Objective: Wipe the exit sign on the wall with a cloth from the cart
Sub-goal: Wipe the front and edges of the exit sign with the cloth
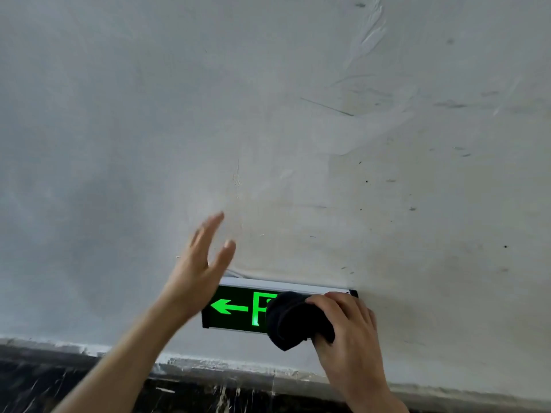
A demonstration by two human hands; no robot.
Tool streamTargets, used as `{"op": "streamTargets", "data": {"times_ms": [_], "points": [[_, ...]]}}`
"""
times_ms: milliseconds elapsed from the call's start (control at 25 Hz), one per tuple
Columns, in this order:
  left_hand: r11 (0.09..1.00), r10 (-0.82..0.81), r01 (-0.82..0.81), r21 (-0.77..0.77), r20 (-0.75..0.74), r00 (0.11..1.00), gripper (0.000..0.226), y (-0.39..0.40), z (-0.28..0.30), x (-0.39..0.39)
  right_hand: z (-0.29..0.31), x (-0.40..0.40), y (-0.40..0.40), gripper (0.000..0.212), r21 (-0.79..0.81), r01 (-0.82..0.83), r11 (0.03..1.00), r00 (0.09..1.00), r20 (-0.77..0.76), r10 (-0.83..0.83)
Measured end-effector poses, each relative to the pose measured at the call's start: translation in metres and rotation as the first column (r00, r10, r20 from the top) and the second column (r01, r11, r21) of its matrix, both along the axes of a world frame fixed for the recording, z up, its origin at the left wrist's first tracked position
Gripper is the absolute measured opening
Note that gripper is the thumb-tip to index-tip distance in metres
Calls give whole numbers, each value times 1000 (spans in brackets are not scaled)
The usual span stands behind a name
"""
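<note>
Cloth [298, 318] bunched in right hand [347, 332] grip against exit sign [238, 308] face; left hand [198, 271] spread, empty.

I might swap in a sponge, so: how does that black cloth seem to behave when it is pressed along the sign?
The black cloth looks soft and floppy: it bunches into folds under the right hand and droops below the exit sign. It probably moulds to the sign's flat face. It seems light, since one hand holds it against the sign while the left hand stays open, apart.
</note>
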State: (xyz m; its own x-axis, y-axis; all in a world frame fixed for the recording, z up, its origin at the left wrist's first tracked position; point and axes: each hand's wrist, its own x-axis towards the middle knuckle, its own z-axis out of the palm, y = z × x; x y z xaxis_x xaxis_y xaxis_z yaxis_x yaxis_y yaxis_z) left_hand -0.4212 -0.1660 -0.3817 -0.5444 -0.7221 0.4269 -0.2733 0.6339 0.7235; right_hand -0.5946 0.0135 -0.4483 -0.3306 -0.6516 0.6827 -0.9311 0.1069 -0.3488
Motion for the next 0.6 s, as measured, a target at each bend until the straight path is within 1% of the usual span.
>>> {"op": "streamTargets", "data": {"times_ms": [40, 80, 120, 160, 200, 280, 320, 360, 440, 520, 600], "points": [[969, -136, 138, 204, -24, 990, 49, 17, -15, 3, 1, 1, 0, 72, 1, -39, 999, 999, 10, 39], [889, -255, 260, 377, -64, 965, 45, 32, -28, 6, 1, 2, 1, 72, 1, -84, 996, 996, 32, 84], [788, -348, 357, 502, -116, 930, 45, 43, -39, 7, 1, 4, 0, 71, -1, -124, 992, 991, 56, 123], [693, -417, 430, 578, -165, 894, 50, 50, -49, 7, 1, 6, -1, 70, 2, -156, 988, 985, 78, 155], [626, -458, 472, 620, -197, 867, 59, 54, -57, 7, 2, 9, -2, 69, 6, -183, 983, 978, 99, 182], [549, -468, 507, 664, -258, 845, 74, 57, -66, 7, 4, 13, -3, 64, 16, -226, 974, 967, 122, 223], [531, -441, 507, 679, -289, 850, 74, 57, -68, 7, 4, 16, -5, 61, 25, -241, 970, 964, 124, 237], [542, -396, 486, 686, -302, 867, 69, 57, -69, 7, 5, 18, -7, 59, 40, -249, 968, 962, 124, 243], [620, -284, 399, 675, -281, 917, 51, 56, -71, 8, 9, 21, -10, 56, 91, -250, 964, 962, 136, 237], [676, -219, 345, 651, -269, 938, 35, 54, -73, 11, 16, 21, -12, 52, 185, -256, 949, 964, 122, 236], [715, -172, 301, 631, -259, 950, 30, 51, -73, 16, 28, 16, -14, 48, 285, -270, 920, 963, 63, 263]]}}
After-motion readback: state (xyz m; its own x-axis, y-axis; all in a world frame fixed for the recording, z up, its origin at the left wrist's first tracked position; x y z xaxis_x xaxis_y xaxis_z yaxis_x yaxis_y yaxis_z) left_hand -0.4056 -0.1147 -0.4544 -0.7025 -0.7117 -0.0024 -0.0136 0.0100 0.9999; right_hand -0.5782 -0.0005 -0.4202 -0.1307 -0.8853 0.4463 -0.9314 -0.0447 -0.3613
